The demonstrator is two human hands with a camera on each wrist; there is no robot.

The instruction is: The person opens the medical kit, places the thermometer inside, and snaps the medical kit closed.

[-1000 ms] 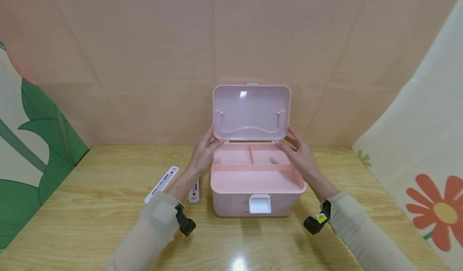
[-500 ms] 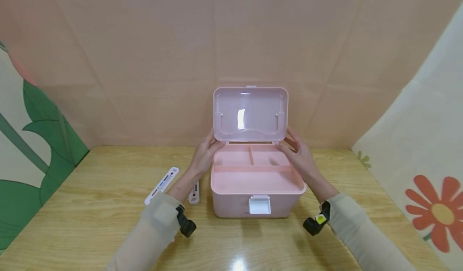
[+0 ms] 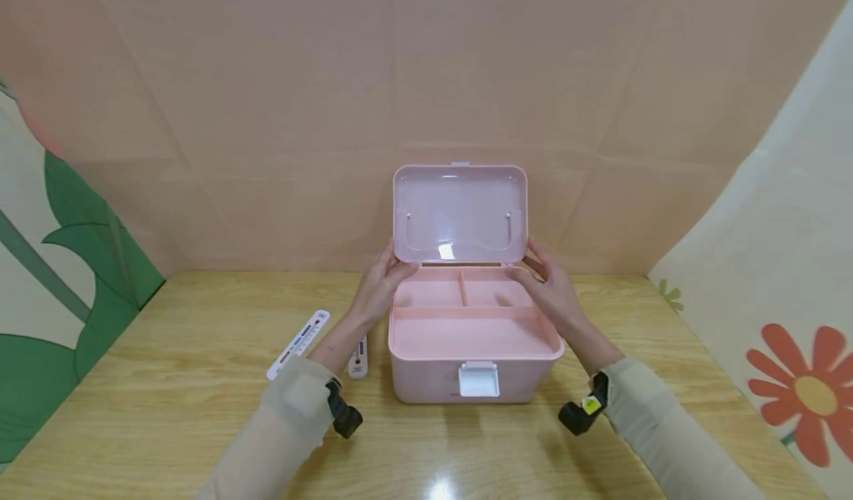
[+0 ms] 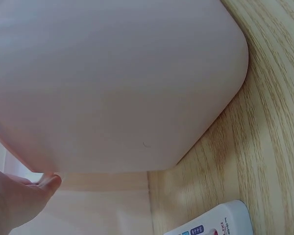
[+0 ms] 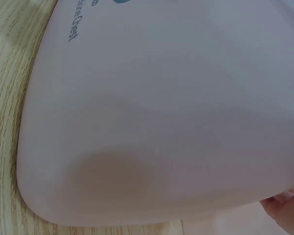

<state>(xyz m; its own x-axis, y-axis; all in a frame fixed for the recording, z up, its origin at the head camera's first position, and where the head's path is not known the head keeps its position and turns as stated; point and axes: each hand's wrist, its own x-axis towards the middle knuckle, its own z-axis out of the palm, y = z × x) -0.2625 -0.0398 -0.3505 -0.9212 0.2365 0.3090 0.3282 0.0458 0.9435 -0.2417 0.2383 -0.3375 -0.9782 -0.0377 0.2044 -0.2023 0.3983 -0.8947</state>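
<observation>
Two bare hands are at the back corners of a pink plastic lidded box, one on each side of its hinge line. The left hand and the right hand mirror each other: each is partly closed on its corner, thumb at the back rim and fingers reaching up beside the lower edge of the raised, glossy pink lid; how firmly they press cannot be told. Holding there probably keeps the box from sliding and steadies the lid where it pivots. Between the wrists sits the pale pink compartment tray, a wide front section and two smaller ones behind, split by a thin pink divider. A square white plastic latch hangs on the front wall, facing the person, likely so the inside is easy to reach. Black wrist cameras sit just below the cuffs of the cream sleeves. Left of the box, on the light wood-grain table, lie a slim white printed strip, set at a slant, and a white rounded-end printed strip, partly hidden by the left forearm; both seem laid aside to leave the box room. Beyond hangs a plain peach backdrop.
</observation>
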